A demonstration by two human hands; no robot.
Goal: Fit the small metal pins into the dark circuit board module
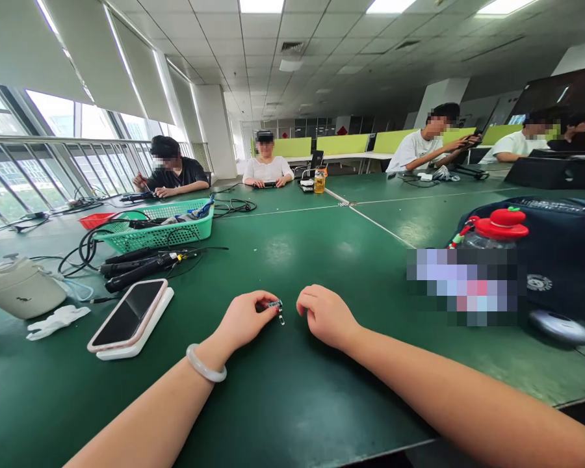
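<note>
My left hand rests on the green table with its fingers pinched round a small dark part with metal pins. A pale bangle circles that wrist. My right hand lies just to the right of the part, fingers curled into a loose fist with nothing visible inside. The two hands are a few centimetres apart near the table's front edge.
A phone on a white pad lies to the left, beside black cables and tools, a green basket and a beige case. A red-capped bottle and dark bag stand right. Several people sit at the far side.
</note>
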